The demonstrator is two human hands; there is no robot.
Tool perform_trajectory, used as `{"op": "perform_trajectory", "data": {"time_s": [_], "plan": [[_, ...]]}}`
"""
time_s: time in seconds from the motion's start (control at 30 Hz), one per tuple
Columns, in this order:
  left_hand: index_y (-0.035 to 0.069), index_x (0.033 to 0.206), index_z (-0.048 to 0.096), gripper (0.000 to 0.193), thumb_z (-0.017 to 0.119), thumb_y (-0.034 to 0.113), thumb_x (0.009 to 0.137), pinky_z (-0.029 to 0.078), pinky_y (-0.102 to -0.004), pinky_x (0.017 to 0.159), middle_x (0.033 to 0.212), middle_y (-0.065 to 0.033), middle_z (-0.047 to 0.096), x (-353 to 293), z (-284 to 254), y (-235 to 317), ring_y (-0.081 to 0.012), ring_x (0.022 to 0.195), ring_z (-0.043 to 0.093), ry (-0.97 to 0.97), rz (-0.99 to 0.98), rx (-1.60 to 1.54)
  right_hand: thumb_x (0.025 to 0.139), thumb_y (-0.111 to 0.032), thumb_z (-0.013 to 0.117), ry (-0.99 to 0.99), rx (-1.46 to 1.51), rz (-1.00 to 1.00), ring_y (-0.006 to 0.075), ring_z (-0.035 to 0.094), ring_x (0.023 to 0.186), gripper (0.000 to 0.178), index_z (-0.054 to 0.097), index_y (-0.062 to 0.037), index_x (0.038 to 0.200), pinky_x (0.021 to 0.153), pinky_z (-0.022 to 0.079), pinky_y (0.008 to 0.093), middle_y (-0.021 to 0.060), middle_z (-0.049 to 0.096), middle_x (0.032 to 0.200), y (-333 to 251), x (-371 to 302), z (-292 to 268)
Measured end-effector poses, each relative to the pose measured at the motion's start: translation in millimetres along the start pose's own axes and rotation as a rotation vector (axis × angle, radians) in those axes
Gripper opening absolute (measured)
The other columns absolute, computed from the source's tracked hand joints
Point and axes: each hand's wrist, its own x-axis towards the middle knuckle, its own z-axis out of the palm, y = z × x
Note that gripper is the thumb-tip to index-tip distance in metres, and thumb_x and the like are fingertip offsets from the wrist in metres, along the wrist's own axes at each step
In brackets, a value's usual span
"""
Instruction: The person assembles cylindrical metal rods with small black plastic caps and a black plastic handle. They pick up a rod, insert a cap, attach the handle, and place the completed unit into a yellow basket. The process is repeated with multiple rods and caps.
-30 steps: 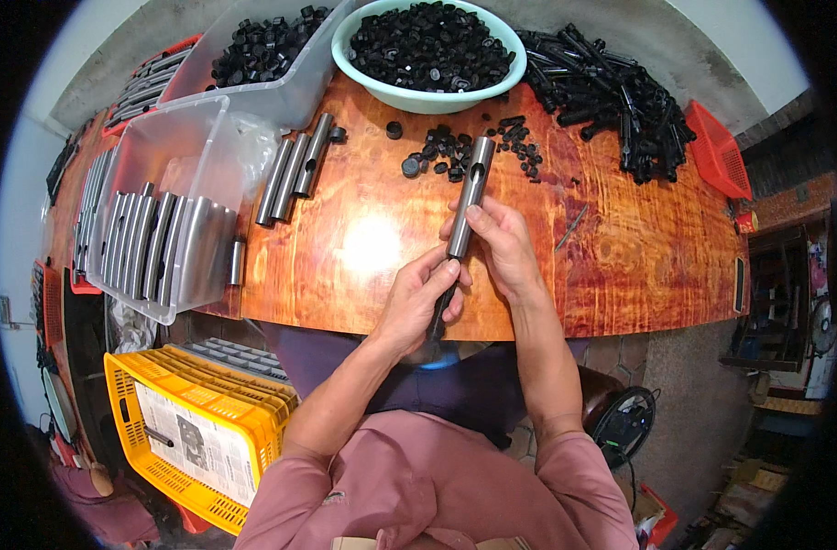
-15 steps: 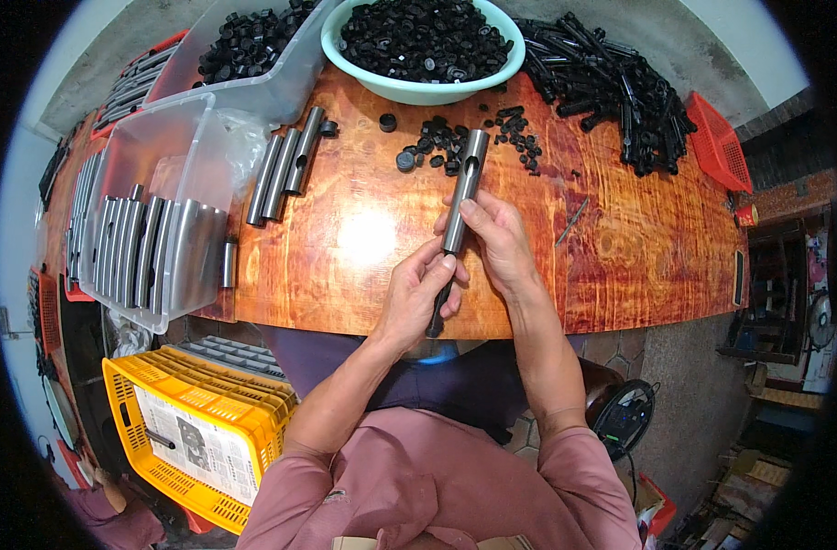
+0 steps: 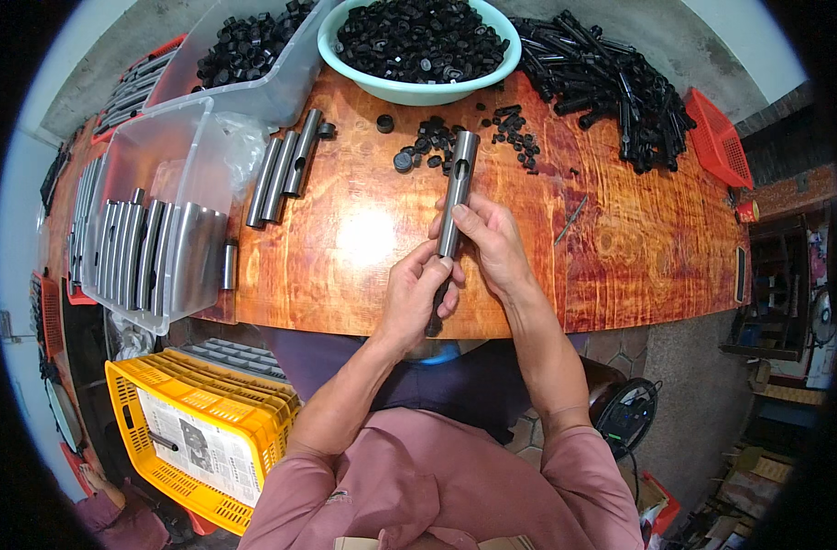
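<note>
My right hand (image 3: pixel 493 240) is closed around a steel tube (image 3: pixel 465 149) with a slot near its far end. Its thumb lies along the tube's side. Below it, my left hand (image 3: pixel 409 291) grips a black rod (image 3: pixel 434 323) at the tube's near end, its lower tip poking out under the fingers. The exact joint between rod and tube is covered by my fingers. Beyond the tube lie small black caps (image 3: pixel 427 142) and smaller black pieces (image 3: pixel 519 142). Three more steel tubes (image 3: pixel 279 179) rest side by side on the table to the left.
A clear plastic bin (image 3: pixel 191 275) of steel tubes stands at left. Behind are another bin (image 3: pixel 285 96) and a pale green basin (image 3: pixel 418 92), both holding black caps. Black rods (image 3: pixel 601 82) are heaped at back right. A yellow crate (image 3: pixel 116 403) sits below the table's left edge.
The steel tube's far end has shifted slightly left and its slot looks a little different. Both hands keep their hold, nearly in place.
</note>
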Motion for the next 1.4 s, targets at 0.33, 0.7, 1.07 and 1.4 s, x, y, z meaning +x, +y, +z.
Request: {"op": "perform_trajectory", "data": {"time_s": [0.33,0.7,1.07,1.4], "plan": [[0.0,0.115,0.061,0.023,0.063,0.016,0.099,0.05,-0.0322,0.094,0.103,-0.0065,0.065,0,-13,20,-0.0166,0.1,0.062,0.084,0.252,-0.259,0.1,-0.02,0.061,0.108,-0.316,-0.222,0.0126,0.062,0.08,0.042,0.05,0.0039,0.133,0.078,0.051,0.0257,0.0065,0.065,0.099,0,-37,37],[0.012,0.108,0.056,0.051,0.047,0.062,0.1,0.034,-0.0233,0.045,0.062,0.0024,0.039,30,-36,68,-0.009,0.048,0.037,0.141,0.289,-0.578,0.103,-0.025,0.052,-0.007,-0.127,0.106,0.0128,0.061,0.077,0.046,0.047,0.0054,0.138,0.07,0.049,0.0262,0.0118,0.065,0.104,20,-89,55],[0.011,0.099,0.049,0.047,0.048,0.058,0.101,0.028,-0.0233,0.04,0.056,0.0047,0.031,30,-12,57,-0.0067,0.043,0.03,0.317,0.167,-0.541,0.104,-0.049,0.04,0.416,-0.152,-0.408,0.0284,0.045,0.133,0.06,0.044,0.0013,0.136,0.115,0.029,0.044,0.018,0.05,0.138,42,-77,61],[0.011,0.112,0.048,0.046,0.047,0.056,0.103,0.042,-0.0286,0.05,0.066,0.0009,0.044,26,-13,57,-0.0118,0.053,0.046,0.252,0.147,-0.414,0.108,-0.033,0.04,0.459,0.0,-0.256,0.0225,0.06,0.11,0.044,0.047,0.0033,0.132,0.095,0.047,0.034,0.0173,0.057,0.124,43,-62,64]]}}
